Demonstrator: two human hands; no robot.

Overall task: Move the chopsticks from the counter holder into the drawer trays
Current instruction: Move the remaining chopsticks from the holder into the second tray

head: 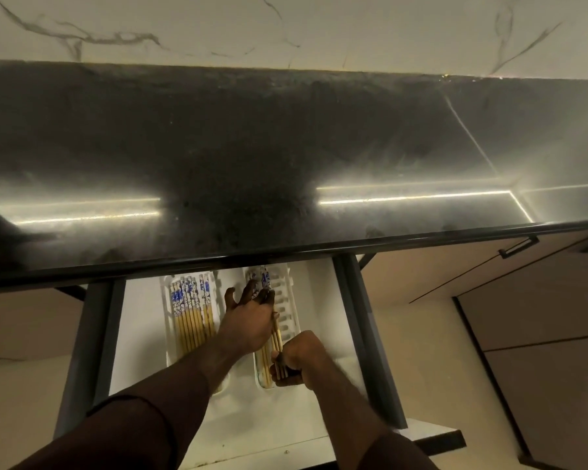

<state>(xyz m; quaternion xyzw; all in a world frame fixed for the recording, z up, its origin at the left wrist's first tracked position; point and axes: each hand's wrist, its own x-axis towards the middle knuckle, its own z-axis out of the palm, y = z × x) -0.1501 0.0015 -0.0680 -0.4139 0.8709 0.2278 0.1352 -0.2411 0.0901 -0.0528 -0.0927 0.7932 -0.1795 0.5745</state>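
Right hand grips chopsticks by their plain ends; left hand, fingers spread, flattens them; best laid parallel in right tray.

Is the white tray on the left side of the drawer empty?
No, the white plastic left tray holds a row of wooden chopsticks with blue-and-white patterned tops.

This is a home kitchen. A polished black stone counter runs under a white marble-veined wall. Below it, a white pull-out drawer holds white plastic cutlery trays with wooden blue-patterned chopsticks. Beige cabinet fronts with a dark bar handle stand beside it.
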